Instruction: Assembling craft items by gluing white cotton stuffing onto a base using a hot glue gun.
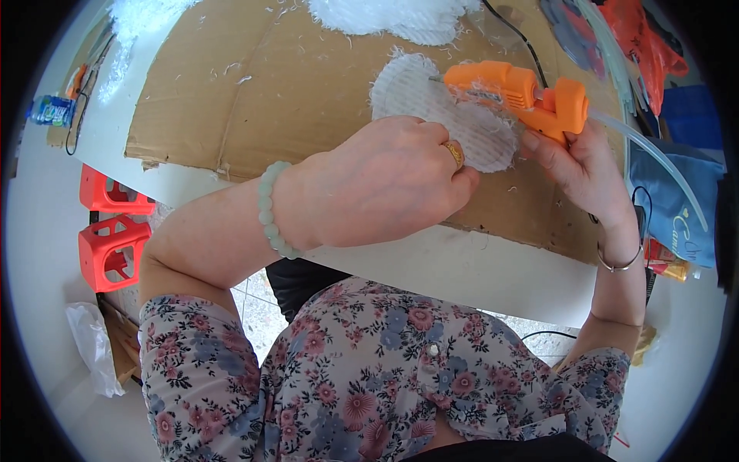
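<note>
A white ribbed, sole-shaped pad (pixel 416 85) with fuzzy edges lies on a brown cardboard sheet (pixel 308 85). Curled over its near left edge, my left hand (pixel 385 181) is closed on the pad; most of its fingertips are hidden beneath the hand. My right hand (pixel 577 165) grips the handle of an orange hot glue gun (pixel 500 79). The gun lies across the pad's upper right part, its nozzle pointing left over the white fabric. A long translucent glue stick (pixel 662 154) bends out of the gun's back end.
More fluffy white pieces (pixel 400 17) lie at the far edge, others (pixel 146 27) at far left. A black cord (pixel 523 38) runs behind the gun. To the right are a red plastic bag (pixel 635 46) and a blue bag (pixel 677 200). Red stools (pixel 115 250) stand left below the white table (pixel 493 266).
</note>
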The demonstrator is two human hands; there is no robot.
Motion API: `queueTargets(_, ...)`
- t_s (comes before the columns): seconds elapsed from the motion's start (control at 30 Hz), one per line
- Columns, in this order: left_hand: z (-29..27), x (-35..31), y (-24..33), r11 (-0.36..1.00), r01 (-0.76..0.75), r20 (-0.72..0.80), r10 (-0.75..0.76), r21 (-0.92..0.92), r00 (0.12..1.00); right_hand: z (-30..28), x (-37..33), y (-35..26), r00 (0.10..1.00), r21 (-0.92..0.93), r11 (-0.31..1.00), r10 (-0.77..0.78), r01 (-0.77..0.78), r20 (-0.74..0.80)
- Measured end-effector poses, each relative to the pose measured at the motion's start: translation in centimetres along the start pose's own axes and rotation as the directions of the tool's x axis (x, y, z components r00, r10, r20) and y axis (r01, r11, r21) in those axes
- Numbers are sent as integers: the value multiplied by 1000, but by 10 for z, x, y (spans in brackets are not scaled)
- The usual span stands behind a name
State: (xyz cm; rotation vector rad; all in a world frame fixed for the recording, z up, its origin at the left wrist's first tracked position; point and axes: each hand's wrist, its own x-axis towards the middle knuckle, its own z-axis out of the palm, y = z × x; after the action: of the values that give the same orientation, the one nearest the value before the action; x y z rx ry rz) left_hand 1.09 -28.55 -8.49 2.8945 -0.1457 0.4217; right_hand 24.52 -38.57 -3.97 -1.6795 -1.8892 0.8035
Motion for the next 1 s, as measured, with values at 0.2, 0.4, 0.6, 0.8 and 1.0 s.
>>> queueTargets(0.2,0,0,-1,1000,-4,-11,4,-1,1000,-4,-4,-1,999,-39,998,42,-42,-6)
queueTargets(0.4,0,1,-2,1000,-10,-27,11,6,1000,-6,-2,-3,992,-63,992,111,-107,64)
queueTargets(0.6,0,0,-1,1000,-9,-17,9,4,1000,0,6,-13,991,-18,991,136,-136,7)
queueTargets(0.8,1,1,-1,1000,-17,-27,17,2,999,1,14,-23,985,-120,979,168,-162,39)
queueTargets(1.0,-1,1,0,1000,-20,-18,20,12,1000,7,20,-17,1000,-89,996,1,-3,-28)
